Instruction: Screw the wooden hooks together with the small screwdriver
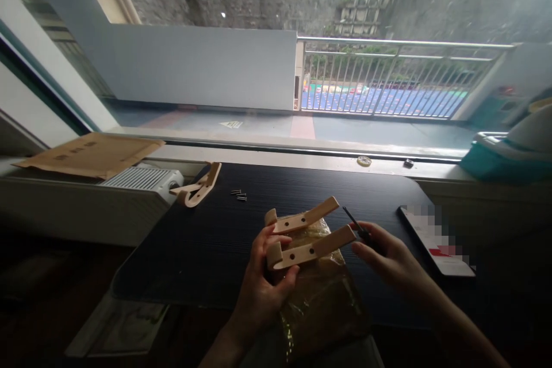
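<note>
My left hand is closed around the curved end of a pale hook-shaped wooden piece with two dark holes. A matching wooden piece lies just beyond it, near my fingertips; whether the two are joined is hidden. Both are above a brownish package in clear plastic wrap. My right hand grips a dark screwdriver, its thin shaft pointing up and left, close to the straight ends of the wooden pieces. Several small screws lie on the black table beyond my left hand.
More hook-shaped wooden parts rest at the left edge of the black table. A phone lies at the right. On the sill are a tape roll and a small dark object. A cardboard envelope covers part of a radiator.
</note>
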### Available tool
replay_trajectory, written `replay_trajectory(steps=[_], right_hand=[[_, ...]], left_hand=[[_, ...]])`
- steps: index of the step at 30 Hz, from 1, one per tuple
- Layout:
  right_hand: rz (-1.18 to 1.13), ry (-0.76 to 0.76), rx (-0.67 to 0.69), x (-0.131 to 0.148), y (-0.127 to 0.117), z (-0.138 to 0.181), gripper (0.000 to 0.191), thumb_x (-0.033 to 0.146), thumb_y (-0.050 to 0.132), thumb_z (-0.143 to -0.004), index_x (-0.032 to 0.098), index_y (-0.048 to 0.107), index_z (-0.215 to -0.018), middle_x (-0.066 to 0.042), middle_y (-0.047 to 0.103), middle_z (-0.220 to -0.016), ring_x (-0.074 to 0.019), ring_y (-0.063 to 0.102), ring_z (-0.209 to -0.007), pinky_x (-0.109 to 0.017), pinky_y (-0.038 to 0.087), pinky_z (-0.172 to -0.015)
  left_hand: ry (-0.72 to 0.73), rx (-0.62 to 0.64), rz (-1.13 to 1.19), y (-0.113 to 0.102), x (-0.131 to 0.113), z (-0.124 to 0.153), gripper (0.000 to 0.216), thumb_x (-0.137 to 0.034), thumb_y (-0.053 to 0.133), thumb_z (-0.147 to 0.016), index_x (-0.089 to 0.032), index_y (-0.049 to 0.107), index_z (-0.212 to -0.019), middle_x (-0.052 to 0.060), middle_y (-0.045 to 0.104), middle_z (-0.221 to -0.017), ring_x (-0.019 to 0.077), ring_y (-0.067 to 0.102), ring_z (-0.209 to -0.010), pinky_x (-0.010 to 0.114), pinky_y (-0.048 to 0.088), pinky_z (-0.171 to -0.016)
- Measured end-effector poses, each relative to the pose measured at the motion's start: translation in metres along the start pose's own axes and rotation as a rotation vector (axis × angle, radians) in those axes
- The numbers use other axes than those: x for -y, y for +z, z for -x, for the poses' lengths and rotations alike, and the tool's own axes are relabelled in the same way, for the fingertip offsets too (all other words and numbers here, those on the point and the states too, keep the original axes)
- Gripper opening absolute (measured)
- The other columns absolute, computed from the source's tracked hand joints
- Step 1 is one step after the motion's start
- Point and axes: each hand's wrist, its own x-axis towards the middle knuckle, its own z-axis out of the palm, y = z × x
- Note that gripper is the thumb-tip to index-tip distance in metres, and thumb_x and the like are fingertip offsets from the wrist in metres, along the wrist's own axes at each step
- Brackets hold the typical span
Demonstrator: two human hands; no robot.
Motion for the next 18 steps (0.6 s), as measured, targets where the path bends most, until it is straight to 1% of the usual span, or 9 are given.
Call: replay_trajectory(steps=[1,3,4,6,9,12,15,18], right_hand=[[-0.053,0.021,0.014,-0.005,0.008,0.0,0.041,0.045,0.064,-0.073,0.019,0.063,-0.104,-0.005,0.067,-0.091,-0.0194,0.059,-0.081,-0.029,0.045,-0.069],[-0.149,0.064,0.021,-0.007,0.019,-0.002,0.045,0.046,0.063,-0.074,0.018,0.062,-0.109,-0.003,0.065,-0.085,-0.0157,0.056,-0.069,-0.026,0.043,-0.058],[-0.188,0.083,0.02,-0.007,0.022,-0.003,0.045,0.046,0.063,-0.074,0.017,0.062,-0.109,-0.002,0.064,-0.081,-0.0136,0.053,-0.062,-0.025,0.039,-0.053],[-0.243,0.099,0.011,-0.004,0.024,-0.005,0.041,0.044,0.062,-0.075,0.016,0.063,-0.105,-0.001,0.061,-0.075,-0.0109,0.048,-0.056,-0.023,0.035,-0.048],[-0.273,0.086,0.013,-0.001,0.025,-0.006,0.036,0.042,0.061,-0.076,0.015,0.063,-0.099,0.001,0.055,-0.066,-0.0101,0.044,-0.054,-0.023,0.033,-0.048],[-0.299,0.089,0.033,-0.002,0.025,-0.004,0.036,0.043,0.06,-0.077,0.015,0.063,-0.1,0.002,0.051,-0.062,-0.0095,0.041,-0.051,-0.023,0.032,-0.047],[-0.321,0.094,0.048,-0.001,0.025,-0.003,0.036,0.042,0.059,-0.078,0.015,0.061,-0.101,0.003,0.048,-0.062,-0.0091,0.039,-0.051,-0.023,0.031,-0.047],[-0.322,0.087,0.057,0.0,0.024,-0.004,0.033,0.041,0.06,-0.078,0.015,0.061,-0.099,0.003,0.049,-0.065,-0.0096,0.04,-0.054,-0.023,0.033,-0.049]], left_hand=[[-0.008,0.003,-0.001,0.0,0.0,0.0,0.049,-0.018,0.064,-0.076,-0.025,0.044,-0.12,0.007,0.048,-0.131,0.0234,0.041,-0.129,0.043,0.036,-0.107],[-0.03,0.013,0.005,-0.001,0.001,-0.001,0.055,-0.019,0.064,-0.076,-0.025,0.04,-0.125,0.007,0.052,-0.126,0.0234,0.043,-0.128,0.043,0.037,-0.106],[-0.036,0.016,0.009,-0.001,0.001,-0.001,0.058,-0.019,0.064,-0.076,-0.026,0.038,-0.127,0.007,0.053,-0.124,0.0232,0.043,-0.128,0.043,0.038,-0.106],[-0.039,0.018,0.013,-0.001,0.002,-0.001,0.062,-0.02,0.064,-0.076,-0.027,0.034,-0.131,0.006,0.055,-0.122,0.0226,0.044,-0.127,0.043,0.037,-0.106],[-0.032,0.02,0.017,-0.001,0.003,-0.001,0.066,-0.021,0.064,-0.076,-0.028,0.031,-0.133,0.005,0.056,-0.118,0.0222,0.044,-0.128,0.045,0.035,-0.108],[-0.051,0.028,0.032,-0.001,0.003,-0.001,0.065,-0.021,0.064,-0.076,-0.028,0.031,-0.132,0.004,0.059,-0.112,0.0218,0.046,-0.125,0.045,0.037,-0.106],[-0.071,0.029,0.037,-0.001,0.0,-0.001,0.065,-0.021,0.064,-0.076,-0.028,0.031,-0.132,0.003,0.06,-0.111,0.0205,0.049,-0.122,0.042,0.04,-0.103],[-0.085,0.027,0.041,-0.001,-0.002,-0.001,0.065,-0.021,0.064,-0.076,-0.027,0.031,-0.131,0.004,0.058,-0.115,0.0199,0.05,-0.121,0.039,0.042,-0.102]])
